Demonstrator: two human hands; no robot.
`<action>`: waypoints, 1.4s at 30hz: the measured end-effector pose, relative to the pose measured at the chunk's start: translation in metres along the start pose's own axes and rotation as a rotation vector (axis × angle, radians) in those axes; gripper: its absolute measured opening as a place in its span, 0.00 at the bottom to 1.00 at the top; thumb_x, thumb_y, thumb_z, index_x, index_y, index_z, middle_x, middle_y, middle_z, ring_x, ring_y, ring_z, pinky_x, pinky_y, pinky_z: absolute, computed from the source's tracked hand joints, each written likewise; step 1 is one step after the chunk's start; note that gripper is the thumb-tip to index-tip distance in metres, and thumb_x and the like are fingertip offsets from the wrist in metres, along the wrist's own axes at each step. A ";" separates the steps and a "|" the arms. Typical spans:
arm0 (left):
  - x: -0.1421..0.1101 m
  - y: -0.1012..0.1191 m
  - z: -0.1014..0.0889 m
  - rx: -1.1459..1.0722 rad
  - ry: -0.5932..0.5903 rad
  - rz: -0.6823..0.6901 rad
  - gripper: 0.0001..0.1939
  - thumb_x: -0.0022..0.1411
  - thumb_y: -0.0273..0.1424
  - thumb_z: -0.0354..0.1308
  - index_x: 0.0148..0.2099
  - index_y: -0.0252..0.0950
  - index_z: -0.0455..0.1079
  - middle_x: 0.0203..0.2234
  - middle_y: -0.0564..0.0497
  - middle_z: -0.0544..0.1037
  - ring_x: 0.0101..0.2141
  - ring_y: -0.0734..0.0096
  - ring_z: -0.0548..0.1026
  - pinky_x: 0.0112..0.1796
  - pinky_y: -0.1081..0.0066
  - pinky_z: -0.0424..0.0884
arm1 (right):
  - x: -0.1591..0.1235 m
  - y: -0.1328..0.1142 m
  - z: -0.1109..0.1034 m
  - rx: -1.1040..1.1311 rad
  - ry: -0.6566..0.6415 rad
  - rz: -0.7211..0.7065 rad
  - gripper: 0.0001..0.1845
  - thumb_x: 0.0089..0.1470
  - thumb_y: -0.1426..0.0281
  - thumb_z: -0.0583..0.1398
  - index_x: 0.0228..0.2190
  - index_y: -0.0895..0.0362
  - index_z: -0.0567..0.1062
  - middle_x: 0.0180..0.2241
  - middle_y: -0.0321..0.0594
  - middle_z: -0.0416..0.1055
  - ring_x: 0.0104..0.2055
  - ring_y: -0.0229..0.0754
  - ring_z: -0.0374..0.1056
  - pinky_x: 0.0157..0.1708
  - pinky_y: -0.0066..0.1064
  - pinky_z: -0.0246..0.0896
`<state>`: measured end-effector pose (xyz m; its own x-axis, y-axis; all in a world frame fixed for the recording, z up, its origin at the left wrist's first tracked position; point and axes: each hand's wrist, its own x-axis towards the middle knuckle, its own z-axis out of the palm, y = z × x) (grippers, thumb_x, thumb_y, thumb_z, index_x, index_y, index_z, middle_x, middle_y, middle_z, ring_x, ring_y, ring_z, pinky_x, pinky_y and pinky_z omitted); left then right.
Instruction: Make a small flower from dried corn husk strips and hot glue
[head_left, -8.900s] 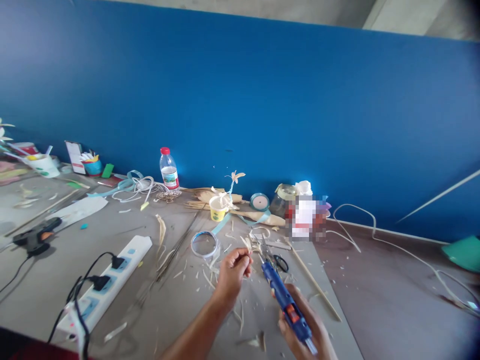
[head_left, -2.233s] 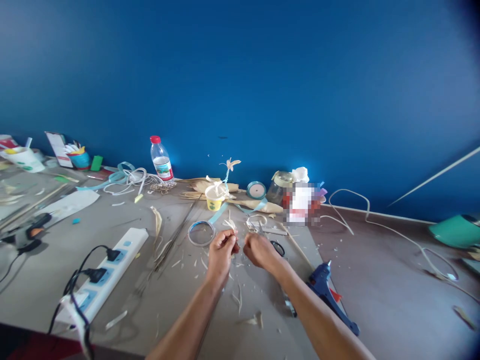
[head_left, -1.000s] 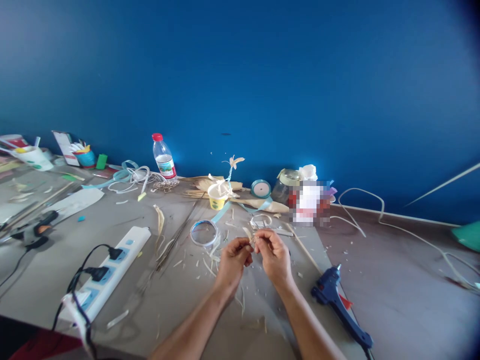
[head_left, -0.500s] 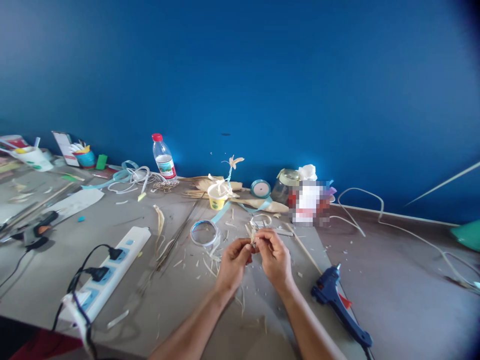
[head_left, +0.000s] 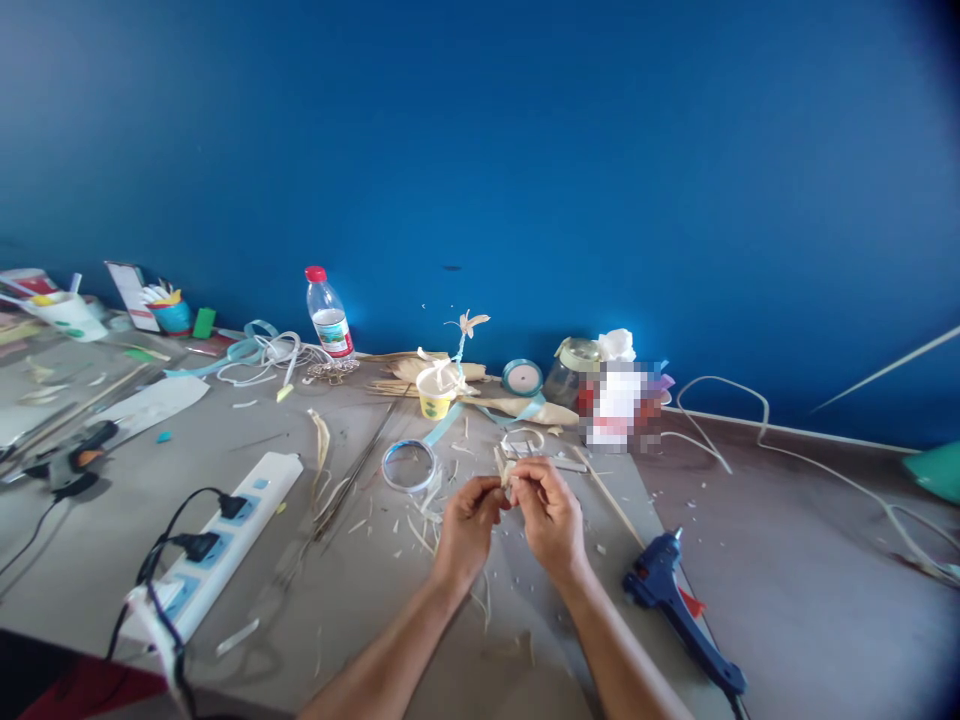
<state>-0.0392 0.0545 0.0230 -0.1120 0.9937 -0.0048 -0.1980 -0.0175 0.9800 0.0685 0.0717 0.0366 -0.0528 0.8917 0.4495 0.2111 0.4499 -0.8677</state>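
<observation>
My left hand [head_left: 465, 528] and my right hand [head_left: 550, 514] meet over the middle of the grey table [head_left: 360, 600]. Both pinch a small pale straw piece [head_left: 504, 472] between their fingertips. The fingers of each hand are curled closed around it. A blue glue gun [head_left: 675, 608] lies on the table to the right of my right forearm, untouched. Straw scraps [head_left: 420, 530] are scattered under and around my hands.
A white power strip [head_left: 217, 545] with black plugs lies at the left. A tape ring [head_left: 408, 465], a yellow cup [head_left: 436, 392] with a straw flower, a water bottle [head_left: 326, 318], a ribbon spool [head_left: 521, 377] and a jar [head_left: 568, 368] stand behind. A black glue gun [head_left: 71, 462] is far left. A white cord [head_left: 787, 470] runs right.
My right hand set the blue glue gun down on the table at the right and joined my left hand on the straw piece. In the last second the hands barely shifted.
</observation>
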 end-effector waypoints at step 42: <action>-0.004 0.005 0.001 0.034 0.087 0.031 0.10 0.54 0.35 0.57 0.27 0.33 0.68 0.20 0.54 0.70 0.24 0.75 0.67 0.28 0.75 0.62 | -0.004 0.002 0.003 -0.026 -0.008 -0.117 0.05 0.54 0.73 0.54 0.31 0.55 0.70 0.31 0.38 0.65 0.33 0.38 0.65 0.32 0.31 0.62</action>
<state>-0.0387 0.0505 0.0278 -0.2024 0.9792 0.0102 -0.1598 -0.0433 0.9862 0.0661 0.0696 0.0322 -0.0860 0.8338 0.5453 0.2280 0.5493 -0.8040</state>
